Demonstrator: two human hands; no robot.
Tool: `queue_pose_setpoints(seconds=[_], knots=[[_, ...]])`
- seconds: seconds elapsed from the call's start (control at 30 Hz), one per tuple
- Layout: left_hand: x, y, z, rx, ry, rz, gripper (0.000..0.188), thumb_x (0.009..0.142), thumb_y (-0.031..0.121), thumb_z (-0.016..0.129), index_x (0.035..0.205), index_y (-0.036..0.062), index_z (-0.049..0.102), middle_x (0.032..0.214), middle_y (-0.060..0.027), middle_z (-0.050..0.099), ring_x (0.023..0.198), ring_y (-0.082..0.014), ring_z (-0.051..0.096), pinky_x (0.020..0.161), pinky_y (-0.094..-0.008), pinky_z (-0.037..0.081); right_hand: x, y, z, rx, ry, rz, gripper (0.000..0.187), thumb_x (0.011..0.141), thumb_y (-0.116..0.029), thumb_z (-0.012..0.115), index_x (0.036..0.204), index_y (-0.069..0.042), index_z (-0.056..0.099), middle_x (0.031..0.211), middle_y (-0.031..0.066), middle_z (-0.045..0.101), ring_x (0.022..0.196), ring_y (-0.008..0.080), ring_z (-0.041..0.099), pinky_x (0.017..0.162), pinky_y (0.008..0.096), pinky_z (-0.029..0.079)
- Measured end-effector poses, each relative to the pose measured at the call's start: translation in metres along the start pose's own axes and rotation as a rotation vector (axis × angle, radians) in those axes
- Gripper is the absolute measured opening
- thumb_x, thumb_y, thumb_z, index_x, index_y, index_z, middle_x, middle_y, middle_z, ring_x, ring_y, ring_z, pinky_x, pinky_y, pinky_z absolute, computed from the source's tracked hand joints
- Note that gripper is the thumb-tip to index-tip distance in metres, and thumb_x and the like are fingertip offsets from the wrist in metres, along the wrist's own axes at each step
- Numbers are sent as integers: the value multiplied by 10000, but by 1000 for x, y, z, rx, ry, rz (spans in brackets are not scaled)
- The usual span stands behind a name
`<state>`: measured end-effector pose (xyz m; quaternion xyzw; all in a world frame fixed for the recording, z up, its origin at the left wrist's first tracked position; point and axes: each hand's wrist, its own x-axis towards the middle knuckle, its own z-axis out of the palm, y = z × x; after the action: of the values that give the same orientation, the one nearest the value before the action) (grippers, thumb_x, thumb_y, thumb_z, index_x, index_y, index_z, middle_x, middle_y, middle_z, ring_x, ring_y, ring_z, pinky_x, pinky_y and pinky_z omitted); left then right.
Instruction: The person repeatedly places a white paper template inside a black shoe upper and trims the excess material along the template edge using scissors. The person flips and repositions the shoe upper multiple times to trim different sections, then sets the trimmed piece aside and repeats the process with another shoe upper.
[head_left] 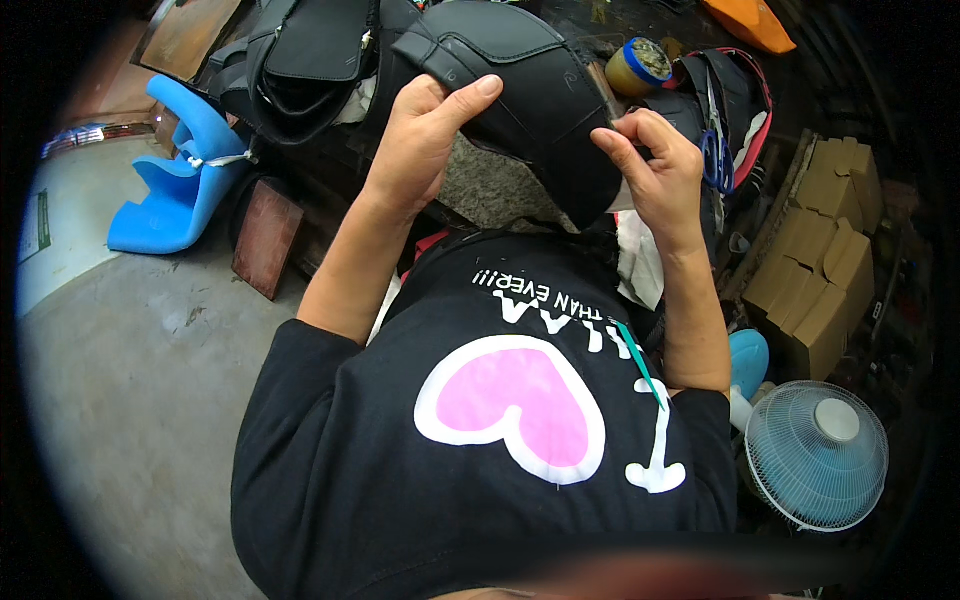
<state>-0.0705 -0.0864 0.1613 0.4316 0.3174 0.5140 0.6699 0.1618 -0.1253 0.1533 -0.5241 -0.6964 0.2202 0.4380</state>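
Observation:
My left hand (425, 135) grips a black, leather-like stitched piece (530, 95) by its left edge, thumb on top. The piece is curved and held above my lap. At its right edge, my right hand (655, 165) is closed in a pinch on a thin, flat brownish stick (602, 88), whose far end lies against the piece. Whether the stick is a brush or a blade cannot be made out. Just beyond that hand stands a yellowish jar (640, 66) with a blue rim. Blue-handled scissors (716, 155) are to its right.
More black stitched pieces (310, 60) lie at the far left. Bent blue foam (180, 180) and a reddish-brown board (268, 240) stand left. On the right are cardboard boxes (825, 270) and a fan (820, 455). An orange object (752, 24) lies far right.

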Motion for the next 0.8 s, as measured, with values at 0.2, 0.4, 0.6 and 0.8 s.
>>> queue_pose_setpoints(seconds=[0.2, 0.4, 0.6, 0.8], knots=[[-8, 30, 1, 423, -208, 115, 144, 890, 148, 686, 954, 19, 688, 931, -55, 705, 776, -138, 641, 758, -291, 500, 3, 25, -21, 438, 46, 351, 440, 991, -430, 505, 961, -18, 657, 934, 33, 643, 863, 129, 578, 817, 268, 433], [-8, 1, 27, 1677, -1083, 500, 219, 839, 178, 557, 999, 112, 691, 788, -35, 624, 879, -240, 636, 983, -386, 403, 10, 21, -11, 1187, -255, 828, 695, 1007, -566, 281, 1284, 25, 522, 1160, 175, 642, 993, 219, 659, 884, 366, 539], [-14, -8, 3, 1071, -835, 236, 450, 817, 310, 699, 1133, 2, 609, 1069, -141, 636, 1013, -270, 616, 957, -378, 444, 3, 15, 13, 1165, -121, 700, 471, 882, -83, 607, 1330, -8, 484, 1189, 91, 630, 1033, 158, 625, 924, 309, 498], [-28, -29, 13, 661, -199, -116, 409, 891, 205, 680, 1190, -45, 557, 1037, -150, 662, 940, -178, 620, 824, -326, 495, -12, 5, 32, 1145, -142, 650, 504, 895, -145, 622, 1352, -15, 454, 1273, 85, 583, 1164, 181, 554, 1026, 324, 392]])
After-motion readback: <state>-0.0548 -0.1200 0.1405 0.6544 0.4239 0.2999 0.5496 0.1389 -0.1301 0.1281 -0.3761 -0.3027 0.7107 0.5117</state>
